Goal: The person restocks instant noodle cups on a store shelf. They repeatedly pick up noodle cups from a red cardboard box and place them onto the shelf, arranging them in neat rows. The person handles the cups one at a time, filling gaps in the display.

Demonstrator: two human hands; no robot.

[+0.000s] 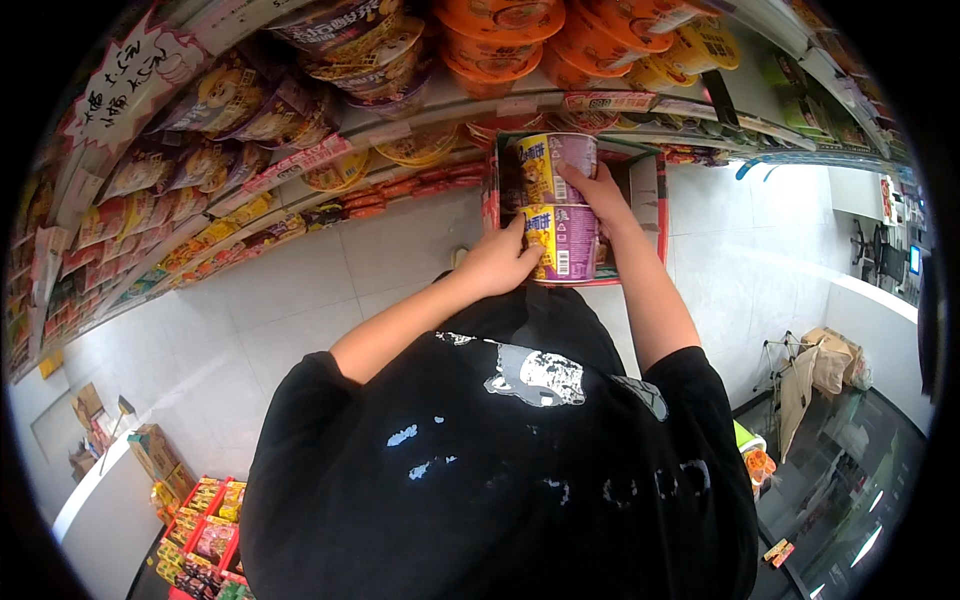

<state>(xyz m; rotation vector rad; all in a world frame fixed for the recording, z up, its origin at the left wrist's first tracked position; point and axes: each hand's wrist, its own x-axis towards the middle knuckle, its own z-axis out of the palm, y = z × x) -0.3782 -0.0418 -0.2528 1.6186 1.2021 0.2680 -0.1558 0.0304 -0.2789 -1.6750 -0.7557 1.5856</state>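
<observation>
Left hand: the left hand (497,262) is curling its fingers against the side of the lower noodle cup (562,243), gripping it from the left
Right hand: the right hand (598,193) is reaching over from the right, its fingers pressing on the upper noodle cup (553,166) where it meets the lower one
Cups: the two yellow and purple cups are lying stacked end to end, held between both hands in front of an open cardboard box (648,190)
Box: it is sitting just behind the cups, its red edge showing on the right
Shelves: the shelf (420,120) above is carrying orange bowls (498,40) and dark purple bowls (360,45); bagged snacks (215,105) are hanging to the left
Floor: pale floor tiles (300,310) are showing beside the person's black shirt (520,480)
</observation>
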